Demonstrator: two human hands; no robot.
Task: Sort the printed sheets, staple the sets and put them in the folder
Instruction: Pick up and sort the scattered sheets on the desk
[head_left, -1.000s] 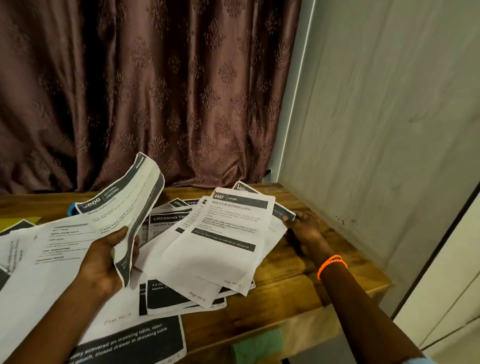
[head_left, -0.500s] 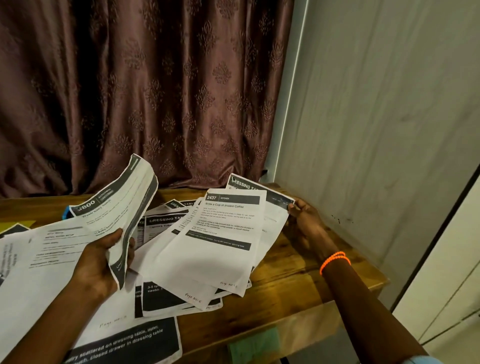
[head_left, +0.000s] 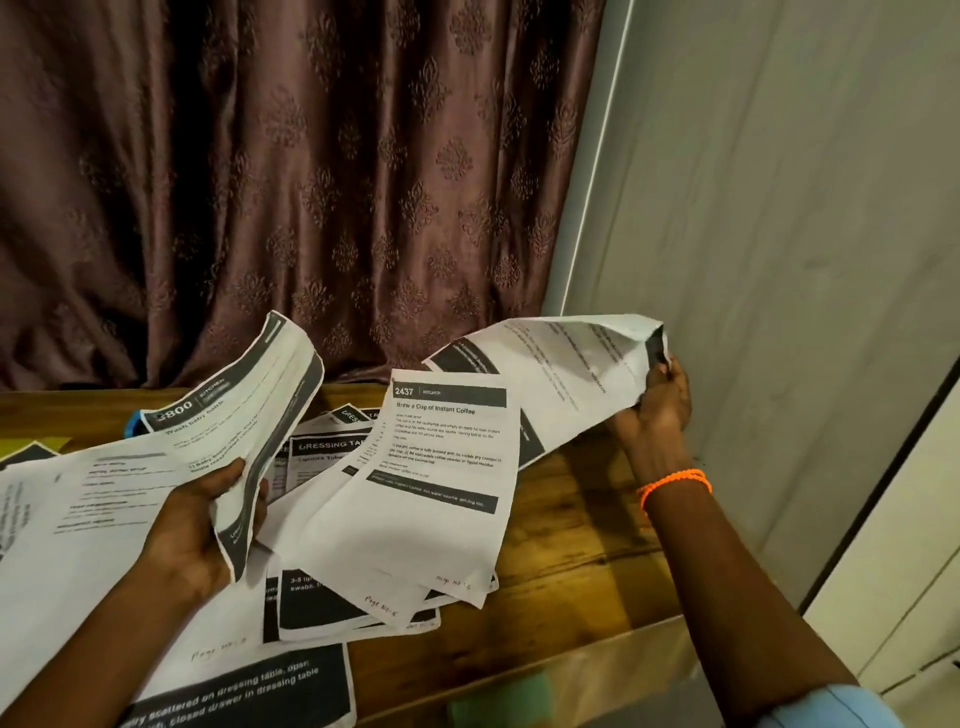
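Note:
Several printed sheets (head_left: 332, 587) lie spread and overlapping on a wooden table (head_left: 566, 525). On top is a page (head_left: 436, 467) headed "2437, Brew a Cup of Instant Coffee". My left hand (head_left: 202, 525) grips a small stack of sheets (head_left: 244, 415) headed "3800", bent upward. My right hand (head_left: 657, 410), with an orange bracelet on the wrist, pinches the far corner of one sheet (head_left: 566, 358) and holds it lifted off the table near the wall. A blue object (head_left: 132, 422) peeks out behind the held stack. I cannot make out a stapler or a folder.
A brown patterned curtain (head_left: 291, 182) hangs behind the table. A pale wall panel (head_left: 779, 234) closes the right side, close to my right hand. A green object (head_left: 498, 699) shows below the table's front edge. A yellow edge (head_left: 31, 446) lies at far left.
My right hand has lifted the sheet by its far corner up and off the pile, toward the wall. My left hand keeps its stack in about the same place.

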